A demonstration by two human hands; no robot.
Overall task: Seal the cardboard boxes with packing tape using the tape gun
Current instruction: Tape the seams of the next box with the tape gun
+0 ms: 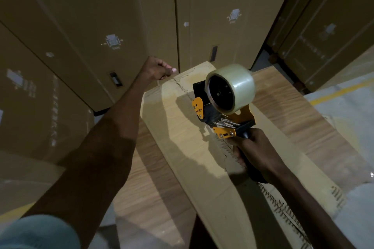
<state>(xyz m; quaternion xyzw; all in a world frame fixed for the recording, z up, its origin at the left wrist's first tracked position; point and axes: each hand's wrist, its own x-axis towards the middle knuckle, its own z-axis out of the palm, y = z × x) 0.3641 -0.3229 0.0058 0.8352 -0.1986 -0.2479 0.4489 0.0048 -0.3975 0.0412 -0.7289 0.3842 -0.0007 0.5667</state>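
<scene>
Gripping the tape gun (222,105) by its handle with the right hand (255,151), centre-right of frame, over the cardboard box (182,147). Pinching the box's far edge, upper centre, with the left hand (157,70).

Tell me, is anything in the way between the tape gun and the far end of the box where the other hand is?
Nothing visible is. The tape gun, gripped by the right hand, sits over the cardboard box seam. The seam looks bare up to the left hand at the far edge.
</scene>
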